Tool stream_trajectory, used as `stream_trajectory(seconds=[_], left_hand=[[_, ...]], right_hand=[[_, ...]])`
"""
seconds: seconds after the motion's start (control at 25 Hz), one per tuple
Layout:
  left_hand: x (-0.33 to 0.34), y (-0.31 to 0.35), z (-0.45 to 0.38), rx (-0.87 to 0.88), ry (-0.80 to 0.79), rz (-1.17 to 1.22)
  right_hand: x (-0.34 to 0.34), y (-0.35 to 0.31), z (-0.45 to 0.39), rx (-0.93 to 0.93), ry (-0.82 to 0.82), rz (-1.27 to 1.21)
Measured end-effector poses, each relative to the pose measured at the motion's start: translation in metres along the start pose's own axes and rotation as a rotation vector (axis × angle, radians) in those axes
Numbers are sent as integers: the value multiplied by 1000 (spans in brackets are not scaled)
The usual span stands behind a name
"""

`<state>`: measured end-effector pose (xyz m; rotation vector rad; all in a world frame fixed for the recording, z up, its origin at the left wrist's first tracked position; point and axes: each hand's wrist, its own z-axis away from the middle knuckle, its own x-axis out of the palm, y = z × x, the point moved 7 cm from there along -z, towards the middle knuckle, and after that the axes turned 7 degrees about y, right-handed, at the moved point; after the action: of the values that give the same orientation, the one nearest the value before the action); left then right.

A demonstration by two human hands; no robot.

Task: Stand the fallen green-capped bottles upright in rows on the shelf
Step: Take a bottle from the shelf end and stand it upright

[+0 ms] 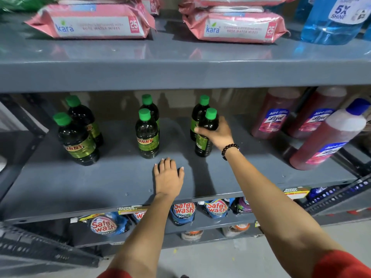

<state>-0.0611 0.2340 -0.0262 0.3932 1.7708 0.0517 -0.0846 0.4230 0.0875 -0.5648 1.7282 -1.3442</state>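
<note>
- The right hand (217, 133) has its grip wrapped around the shoulder of the front right bottle (204, 135), a dark bottle with a green cap; the bottle stands nearly upright on the middle shelf (80, 183), leaning a touch.
- A dark bead bracelet (229, 150) sits on that wrist.
- Just behind that grip, touching or nearly touching the held bottle, stands the back right bottle (197, 113).
- Off to the left of the grip stand the middle front bottle (147, 135) and, close behind it, the middle back bottle (149, 106).
- Farther left again stand the left front bottle (77, 141) and the left back bottle (82, 117).
- The left hand (168, 175) lies flat and palm-down on the shelf, fingers spread, its grip released, just in front of the middle front bottle without touching it.
- To the right of the gripping hand stand reddish Lizol bottles (275, 115), one leaning over.
</note>
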Motion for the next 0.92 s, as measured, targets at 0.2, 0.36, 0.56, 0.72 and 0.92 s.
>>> stream_trajectory(seconds=[0.2,0.36,0.56,0.72,0.92], left_hand=[[0,-1,0,11,-11,-30],[2,-1,0,13,-20,-26],[4,-2,-1,21,-11,-43],[4,-2,0,18,-11,-47],[3,-2,-1,17,-9,-36]], right_hand=[[-14,-73,-10,-330,196,479],[-9,-80,-18,-338,-124,524],[-8,-82,-12,-332,-181,489],[-13,-84,-8,-381,21,742],[-7,-81,-11,-413,-145,707]])
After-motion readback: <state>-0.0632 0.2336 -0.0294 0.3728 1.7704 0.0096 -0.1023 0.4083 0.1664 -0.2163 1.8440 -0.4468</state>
